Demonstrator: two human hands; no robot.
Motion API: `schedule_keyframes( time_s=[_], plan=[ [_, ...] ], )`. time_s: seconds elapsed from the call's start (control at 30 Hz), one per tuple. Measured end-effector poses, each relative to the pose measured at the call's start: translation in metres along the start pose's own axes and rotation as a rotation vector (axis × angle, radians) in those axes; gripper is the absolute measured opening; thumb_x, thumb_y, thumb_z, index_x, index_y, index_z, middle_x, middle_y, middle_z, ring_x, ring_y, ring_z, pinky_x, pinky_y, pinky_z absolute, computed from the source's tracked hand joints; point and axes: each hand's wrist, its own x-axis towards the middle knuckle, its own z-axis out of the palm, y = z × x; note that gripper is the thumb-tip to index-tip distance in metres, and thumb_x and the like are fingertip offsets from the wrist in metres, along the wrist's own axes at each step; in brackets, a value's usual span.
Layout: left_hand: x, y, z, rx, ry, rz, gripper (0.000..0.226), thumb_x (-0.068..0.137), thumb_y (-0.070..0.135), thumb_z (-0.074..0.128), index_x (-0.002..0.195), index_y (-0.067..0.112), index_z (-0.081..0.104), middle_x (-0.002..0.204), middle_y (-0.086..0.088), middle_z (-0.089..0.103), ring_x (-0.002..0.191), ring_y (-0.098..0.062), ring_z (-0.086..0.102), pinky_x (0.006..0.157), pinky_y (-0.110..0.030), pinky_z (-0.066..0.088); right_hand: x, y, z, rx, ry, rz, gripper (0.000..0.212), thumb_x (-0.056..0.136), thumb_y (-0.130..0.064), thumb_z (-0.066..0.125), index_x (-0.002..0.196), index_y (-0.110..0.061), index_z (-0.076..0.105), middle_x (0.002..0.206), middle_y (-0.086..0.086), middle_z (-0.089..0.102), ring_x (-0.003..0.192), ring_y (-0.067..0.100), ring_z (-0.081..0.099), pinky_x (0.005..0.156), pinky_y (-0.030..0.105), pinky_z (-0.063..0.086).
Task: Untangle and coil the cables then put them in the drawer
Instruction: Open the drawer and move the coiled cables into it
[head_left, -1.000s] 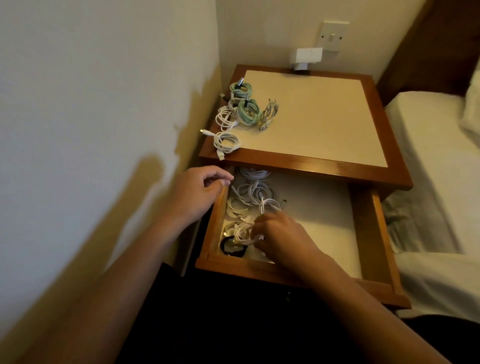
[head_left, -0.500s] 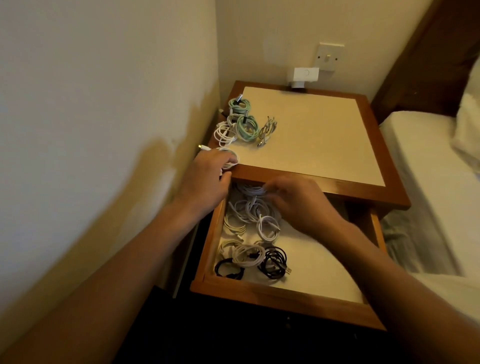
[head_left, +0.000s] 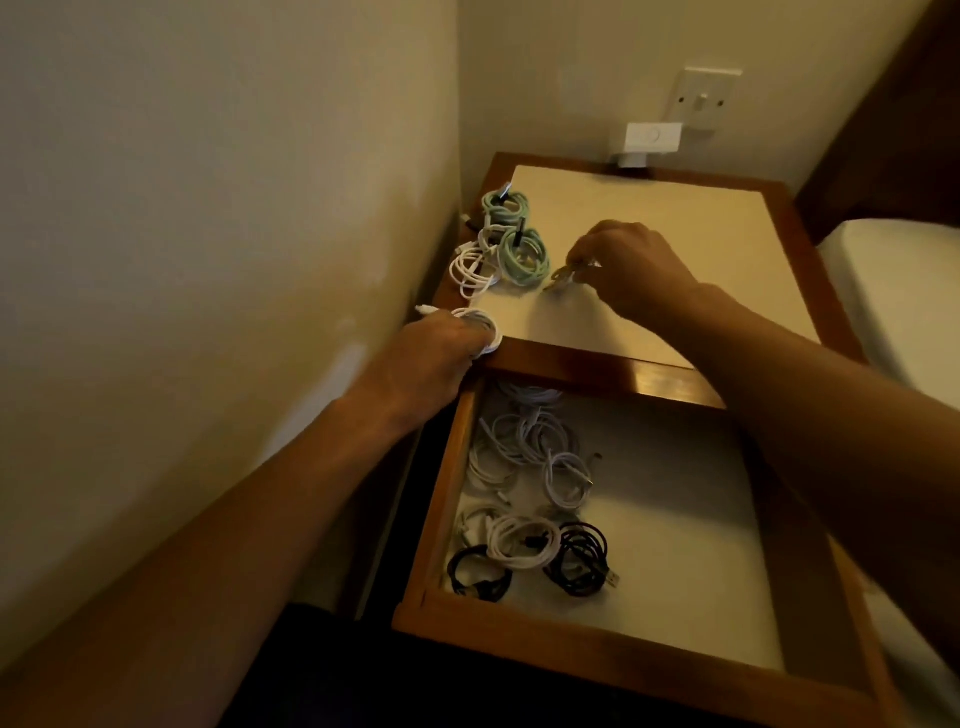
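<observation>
White and mint-green cable, wound into small loops, should handle as soft, light and springy stuff: lifted by one strand or by the plug, a loop would likely slump or unwind, so each is best taken across the whole bundle with all its turns pinched together. Many coils already lie along the left side of the open drawer (head_left: 571, 649), among them black coils (head_left: 579, 558) at the front. The left hand (head_left: 431, 353) reaches along the wall (head_left: 208, 260) to the near left corner of the tabletop (head_left: 675, 234), knuckles up, its grip closed round a white coil (head_left: 480, 327) whose plug end pokes out leftward. The right hand (head_left: 628, 265) stretches farther over the tabletop, wrist bent down, its grip a fingertip pinch on a small pale coil (head_left: 563, 275) just beside the green coils (head_left: 522, 257). That thin one looks apt to spring loose.
</observation>
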Motion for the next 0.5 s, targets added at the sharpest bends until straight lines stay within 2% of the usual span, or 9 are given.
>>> schedule_keyframes(
  time_s=[0.07, 0.13, 0.2, 0.27, 0.37, 0.47, 0.5],
  plan=[
    [-0.008, 0.008, -0.003, -0.017, 0.077, -0.006, 0.026, 0.086, -0.002, 0.068, 0.110, 0.008, 0.073, 0.107, -0.015, 0.074, 0.094, -0.035, 0.068, 0.075, -0.036, 0.051, -0.021, 0.004, 0.001, 0.087, 0.087, 0.059, 0.024, 0.099, -0.021, 0.067, 0.121, -0.016, 0.075, 0.118, 0.011, 0.070, 0.103, 0.029, 0.064, 0.083, 0.038, 0.050],
    [-0.019, 0.022, -0.006, -0.072, 0.121, -0.051, 0.037, 0.088, 0.000, 0.068, 0.125, 0.008, 0.071, 0.118, -0.016, 0.073, 0.105, -0.034, 0.068, 0.090, -0.041, 0.054, -0.055, 0.000, -0.002, 0.207, 0.208, 0.125, 0.024, 0.098, -0.024, 0.068, 0.119, -0.018, 0.076, 0.114, 0.008, 0.073, 0.097, 0.024, 0.065, 0.082, 0.039, 0.054],
    [-0.036, 0.046, -0.007, -0.136, 0.141, -0.066, 0.043, 0.090, 0.002, 0.069, 0.132, 0.009, 0.067, 0.124, -0.016, 0.071, 0.115, -0.032, 0.066, 0.101, -0.040, 0.050, -0.101, -0.011, -0.006, 0.334, 0.291, 0.171, 0.024, 0.096, -0.026, 0.069, 0.118, -0.019, 0.077, 0.113, 0.004, 0.074, 0.093, 0.019, 0.065, 0.082, 0.043, 0.057],
    [-0.056, 0.072, 0.000, -0.166, 0.123, -0.031, 0.045, 0.088, 0.001, 0.073, 0.132, 0.010, 0.067, 0.121, -0.013, 0.072, 0.113, -0.028, 0.066, 0.098, -0.039, 0.054, -0.150, -0.030, -0.005, 0.410, 0.300, 0.215, 0.022, 0.094, -0.025, 0.071, 0.115, -0.020, 0.077, 0.116, 0.003, 0.072, 0.092, 0.016, 0.066, 0.082, 0.037, 0.059],
    [-0.077, 0.094, 0.016, -0.129, 0.025, 0.021, 0.052, 0.082, 0.000, 0.076, 0.132, 0.014, 0.067, 0.120, -0.010, 0.073, 0.113, -0.027, 0.066, 0.091, -0.042, 0.059, -0.206, -0.061, 0.016, 0.454, 0.206, 0.306, 0.020, 0.093, -0.025, 0.073, 0.113, -0.025, 0.076, 0.117, -0.003, 0.070, 0.092, 0.008, 0.063, 0.083, 0.031, 0.059],
    [-0.082, 0.100, 0.023, -0.039, -0.145, -0.032, 0.048, 0.091, 0.008, 0.068, 0.136, 0.024, 0.064, 0.131, -0.003, 0.067, 0.126, -0.023, 0.058, 0.101, -0.039, 0.049, -0.233, -0.083, 0.041, 0.448, 0.017, 0.327, 0.022, 0.095, -0.032, 0.071, 0.116, -0.032, 0.076, 0.118, -0.006, 0.068, 0.093, 0.008, 0.061, 0.083, 0.027, 0.054],
    [-0.084, 0.100, 0.024, -0.002, -0.231, -0.055, 0.041, 0.095, 0.011, 0.064, 0.134, 0.026, 0.065, 0.129, -0.002, 0.067, 0.125, -0.022, 0.058, 0.099, -0.036, 0.047, -0.239, -0.089, 0.047, 0.423, -0.090, 0.303, 0.022, 0.095, -0.033, 0.070, 0.117, -0.034, 0.075, 0.117, -0.007, 0.067, 0.095, 0.010, 0.062, 0.082, 0.027, 0.053]
  ],
)
